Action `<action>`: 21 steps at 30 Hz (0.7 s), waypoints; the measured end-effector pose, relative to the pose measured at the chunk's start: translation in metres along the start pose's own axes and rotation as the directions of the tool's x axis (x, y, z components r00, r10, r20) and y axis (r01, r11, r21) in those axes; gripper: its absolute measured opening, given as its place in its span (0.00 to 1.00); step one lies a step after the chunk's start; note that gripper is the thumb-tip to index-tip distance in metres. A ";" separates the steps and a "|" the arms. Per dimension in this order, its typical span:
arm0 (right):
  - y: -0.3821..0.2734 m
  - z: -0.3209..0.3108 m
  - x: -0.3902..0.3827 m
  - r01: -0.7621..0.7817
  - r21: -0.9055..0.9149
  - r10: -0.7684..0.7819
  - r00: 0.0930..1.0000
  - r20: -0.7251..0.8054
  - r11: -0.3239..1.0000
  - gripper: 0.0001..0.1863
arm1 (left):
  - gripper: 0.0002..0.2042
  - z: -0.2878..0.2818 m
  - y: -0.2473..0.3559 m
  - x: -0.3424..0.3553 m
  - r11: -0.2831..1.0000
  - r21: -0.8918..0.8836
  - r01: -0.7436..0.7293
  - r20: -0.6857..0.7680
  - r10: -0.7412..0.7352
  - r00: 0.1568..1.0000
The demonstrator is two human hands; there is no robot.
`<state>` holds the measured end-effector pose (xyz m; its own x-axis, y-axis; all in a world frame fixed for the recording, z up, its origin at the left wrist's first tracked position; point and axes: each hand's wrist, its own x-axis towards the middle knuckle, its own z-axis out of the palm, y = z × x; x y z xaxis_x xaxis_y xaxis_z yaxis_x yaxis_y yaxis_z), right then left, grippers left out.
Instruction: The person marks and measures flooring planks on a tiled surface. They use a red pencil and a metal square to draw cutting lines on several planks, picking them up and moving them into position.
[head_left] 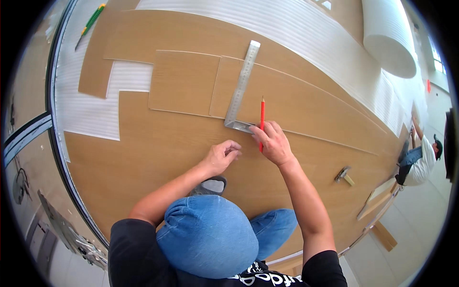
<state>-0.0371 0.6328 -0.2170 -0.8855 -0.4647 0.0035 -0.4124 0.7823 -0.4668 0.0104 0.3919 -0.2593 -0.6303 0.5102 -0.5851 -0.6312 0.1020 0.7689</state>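
Note:
My right hand (273, 143) is closed around a red pencil (262, 115), its sharpened tip pointing away from me. Beside its fingertips lies the short stock of a metal try square (240, 84); whether they touch it I cannot tell. The square's ruled blade runs away across a loose wood-coloured plank (296, 105), close to the seam with a shorter board piece (184, 81) on its left. My left hand (224, 157) hovers near the laid flooring (158, 138), fingers loosely bent, thumb apart, nothing visible in it.
White foam underlay (95, 117) shows at the left and far side. A green utility knife (91, 24) lies far left, a hammer (344, 176) to the right. A foam roll (389, 36) stands far right. Another person (420, 160) crouches at the right. A door track (55, 134) runs along the left.

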 end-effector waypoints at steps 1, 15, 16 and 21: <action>0.002 0.000 0.000 -0.005 -0.003 0.005 1.000 0.006 1.000 0.16 | 0.11 0.001 0.004 0.001 0.999 0.022 0.033 -0.018 -0.032 0.999; 0.006 0.014 0.002 -0.085 0.101 0.094 0.992 -0.089 0.991 0.17 | 0.10 -0.001 0.009 0.003 0.995 0.097 0.034 -0.033 -0.031 0.999; 0.005 0.014 0.002 -0.084 0.102 0.093 0.992 -0.089 0.991 0.17 | 0.10 -0.002 0.007 0.003 0.995 0.099 0.028 -0.027 -0.025 0.999; 0.005 0.017 0.001 -0.075 0.099 0.086 0.990 -0.114 0.992 0.18 | 0.10 -0.001 0.011 0.003 0.993 0.111 0.042 -0.023 -0.039 0.999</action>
<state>-0.0365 0.6294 -0.2341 -0.9362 -0.3455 0.0642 -0.3219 0.7697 -0.5513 0.0010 0.3941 -0.2532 -0.6152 0.4859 -0.6208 -0.6031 0.2170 0.7675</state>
